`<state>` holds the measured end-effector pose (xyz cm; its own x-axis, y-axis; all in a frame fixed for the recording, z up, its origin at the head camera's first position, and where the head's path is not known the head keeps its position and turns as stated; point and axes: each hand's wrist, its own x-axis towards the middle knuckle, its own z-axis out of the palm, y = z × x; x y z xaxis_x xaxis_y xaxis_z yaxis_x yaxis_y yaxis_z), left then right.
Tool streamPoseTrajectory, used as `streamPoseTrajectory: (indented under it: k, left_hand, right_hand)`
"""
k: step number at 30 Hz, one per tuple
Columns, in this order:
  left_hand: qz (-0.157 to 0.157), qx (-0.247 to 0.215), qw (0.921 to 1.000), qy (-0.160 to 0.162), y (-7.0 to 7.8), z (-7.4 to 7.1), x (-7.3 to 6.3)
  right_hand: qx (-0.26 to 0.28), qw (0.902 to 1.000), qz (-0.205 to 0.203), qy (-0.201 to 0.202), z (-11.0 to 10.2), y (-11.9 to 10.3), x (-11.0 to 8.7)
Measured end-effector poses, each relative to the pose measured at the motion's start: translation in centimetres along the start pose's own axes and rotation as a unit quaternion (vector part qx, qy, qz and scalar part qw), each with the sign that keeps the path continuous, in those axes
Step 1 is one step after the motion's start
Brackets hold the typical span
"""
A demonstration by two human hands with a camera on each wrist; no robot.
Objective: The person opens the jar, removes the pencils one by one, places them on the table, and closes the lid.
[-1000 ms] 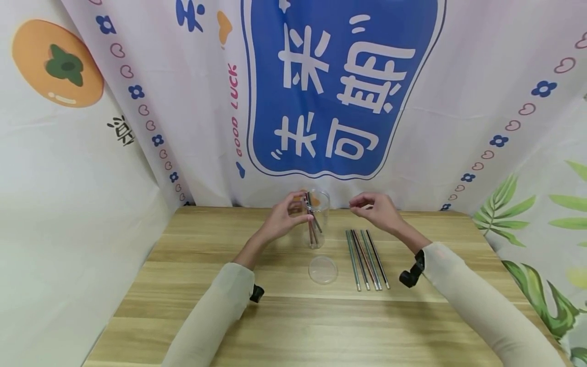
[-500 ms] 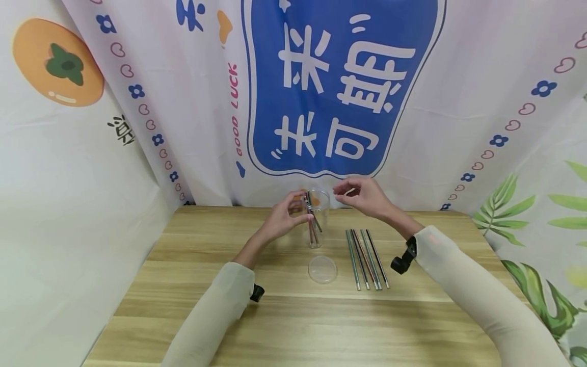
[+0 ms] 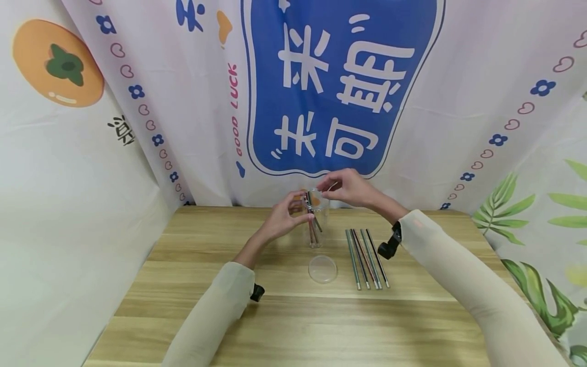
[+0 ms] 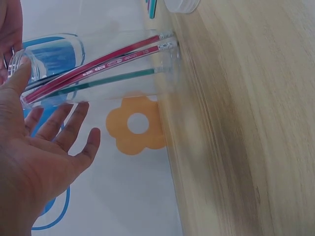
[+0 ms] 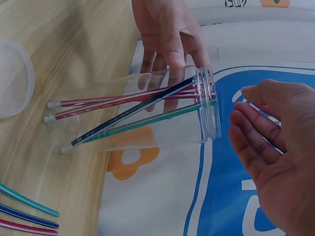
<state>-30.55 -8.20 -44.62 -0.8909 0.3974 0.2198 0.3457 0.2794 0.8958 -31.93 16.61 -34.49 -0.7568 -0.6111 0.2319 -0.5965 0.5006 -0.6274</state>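
A tall clear plastic jar (image 5: 162,132) stands upright near the back of the table, with several eraser-tipped pencils (image 4: 113,61) leaning inside, red, green and dark ones, eraser ends down. My left hand (image 3: 286,216) holds the jar near its top, thumb on one side and fingers on the other. Right at the jar's mouth is my right hand (image 3: 350,188), fingers loosely bent. In the right wrist view, the right hand (image 5: 280,142) shows a gap between thumb and fingers with nothing in it, just beyond the rim (image 5: 212,105).
On the table (image 3: 220,326), a round clear lid (image 3: 322,269) lies in front of the jar. To its right is a row of several pencils (image 3: 367,260) in green, blue, red and black. A printed cloth (image 3: 211,127) hangs close behind the jar.
My right hand has moved left and slightly up, from above the pencil row to the jar's mouth. The left hand and the jar have stayed in place.
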Motion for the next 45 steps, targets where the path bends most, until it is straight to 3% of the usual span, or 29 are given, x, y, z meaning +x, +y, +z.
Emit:
streamPoseTrajectory:
  k: [12, 22, 33, 45]
  left_hand:
    - [0.014, -0.010, 0.9998, 0.001, 0.0, 0.0, 0.0]
    - [0.016, -0.004, 0.9999, 0.003, 0.0, 0.1, 0.0]
    - [0.012, 0.008, 0.9999, -0.002, -0.1, 0.0, 0.1]
    - [0.011, 0.020, 0.9997, -0.005, -0.1, -0.1, 0.1]
  right_hand:
    - [-0.023, 0.9960, -0.043, -0.075, 0.4, -0.2, 2.1]
    - [-0.049, 0.9927, -0.036, -0.104, 0.8, -0.4, 3.0]
    - [-0.053, 0.9892, -0.051, -0.127, 1.3, -0.4, 3.6]
    - [-0.061, 0.9899, -0.053, -0.116, 2.0, -0.4, 3.9]
